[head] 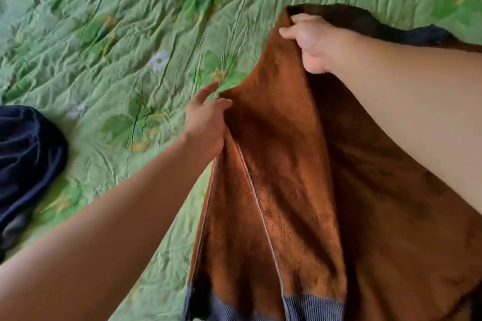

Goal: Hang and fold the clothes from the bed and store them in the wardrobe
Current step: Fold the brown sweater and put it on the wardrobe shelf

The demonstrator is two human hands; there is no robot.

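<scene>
A jacket with a brown fleece lining (pixel 292 164) and a grey ribbed hem is held up over the bed, lining towards me, with a zipper running down its front. My left hand (pixel 207 122) holds the jacket's left front edge with its thumb curled over the cloth, while its forefinger points out over the bed. Higher up, my right hand (pixel 310 41) grips the top edge near the collar, fingers curled over the fabric. The jacket's dark outer side shows behind my right hand.
The bed is covered by a wrinkled green quilt (pixel 130 34) with a leaf and flower print. A dark navy garment (pixel 26 164) lies bunched at the left edge of the view.
</scene>
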